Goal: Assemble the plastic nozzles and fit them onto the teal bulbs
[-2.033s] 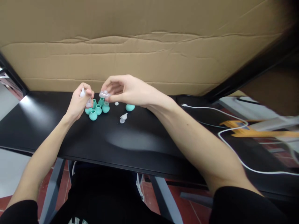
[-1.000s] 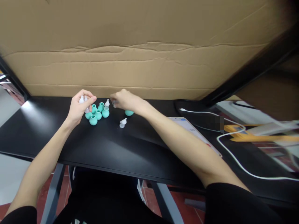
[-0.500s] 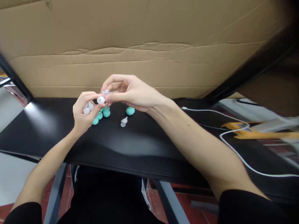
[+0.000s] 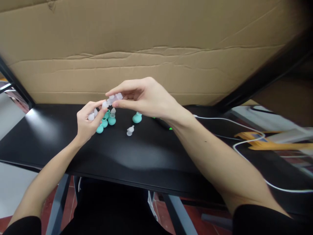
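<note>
My left hand (image 4: 84, 119) pinches a small white plastic cap (image 4: 105, 104) between thumb and forefinger. More small white pieces (image 4: 91, 116) are tucked inside its curled fingers. My right hand (image 4: 149, 98) grips a translucent plastic fitting (image 4: 115, 98) by the fingertips, right up against the cap; whether the two are joined, I cannot tell. Below the hands, several teal bulbs (image 4: 104, 122) stand on the black table, partly covered by my left thumb. One teal bulb (image 4: 111, 120) carries a clear piece with a whitish tip (image 4: 113, 111).
Another teal bulb (image 4: 137, 117) stands apart to the right, and a clear-and-white piece (image 4: 130, 130) lies nearer me. Under my right wrist is a black object with green ends (image 4: 163, 123). A white cable (image 4: 220, 118) crosses the table's right side; a cardboard sheet (image 4: 156, 29) rises behind.
The white cap has turned, so its open round end no longer faces me. My right hand has shifted slightly right, tilting the clear fitting. The black-and-green object has come into view.
</note>
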Action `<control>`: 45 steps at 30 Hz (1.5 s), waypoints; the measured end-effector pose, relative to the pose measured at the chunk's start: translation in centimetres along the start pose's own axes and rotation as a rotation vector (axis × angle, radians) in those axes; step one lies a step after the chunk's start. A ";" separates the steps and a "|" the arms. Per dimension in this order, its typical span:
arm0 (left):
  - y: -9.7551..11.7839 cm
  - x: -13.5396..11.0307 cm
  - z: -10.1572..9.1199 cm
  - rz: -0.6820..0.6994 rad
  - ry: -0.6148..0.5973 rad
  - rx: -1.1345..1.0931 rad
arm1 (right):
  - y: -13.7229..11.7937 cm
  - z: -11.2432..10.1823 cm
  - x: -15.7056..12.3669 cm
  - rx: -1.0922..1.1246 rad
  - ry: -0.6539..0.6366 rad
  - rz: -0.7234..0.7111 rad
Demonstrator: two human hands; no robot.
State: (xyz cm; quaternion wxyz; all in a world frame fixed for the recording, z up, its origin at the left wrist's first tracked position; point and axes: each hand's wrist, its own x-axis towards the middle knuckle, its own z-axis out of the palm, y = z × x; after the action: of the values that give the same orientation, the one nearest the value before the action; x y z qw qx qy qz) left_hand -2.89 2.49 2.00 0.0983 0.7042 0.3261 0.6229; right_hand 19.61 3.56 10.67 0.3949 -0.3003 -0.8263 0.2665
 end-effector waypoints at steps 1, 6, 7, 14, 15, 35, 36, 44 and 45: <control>-0.1 0.0 -0.1 0.028 -0.006 0.019 | -0.1 0.0 -0.1 -0.031 0.011 -0.004; -0.3 0.3 -0.7 0.169 -0.046 0.126 | -0.1 -0.4 -0.3 -0.082 -0.014 0.015; -0.4 0.3 -0.8 0.196 -0.055 0.138 | 0.1 -0.5 -0.3 -0.061 -0.029 0.031; -1.2 0.5 -0.7 0.219 -0.087 0.178 | 2.2 0.3 0.2 0.085 0.003 0.060; -1.3 0.6 -0.7 0.219 -0.083 0.178 | 2.4 0.6 0.2 0.092 0.022 0.048; -1.1 1.1 -1.2 -0.071 -0.216 -0.082 | 3.4 0.2 -0.3 -0.490 -0.049 -0.385; -1.1 1.1 -1.2 -0.092 -0.214 -0.092 | 3.4 0.3 -0.3 -0.511 -0.041 -0.407; -1.0 1.3 -1.2 -0.052 -0.181 -0.059 | 4.8 1.3 0.1 -0.362 0.052 -0.308; -1.1 1.3 -1.2 -0.033 -0.179 -0.026 | 5.0 1.4 0.1 -0.329 0.069 -0.283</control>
State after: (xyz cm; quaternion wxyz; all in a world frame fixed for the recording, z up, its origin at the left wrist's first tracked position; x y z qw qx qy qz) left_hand -4.38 3.76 2.71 0.1464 0.7502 0.3193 0.5601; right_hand 19.81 6.74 6.60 0.4023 -0.2508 -0.8785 0.0596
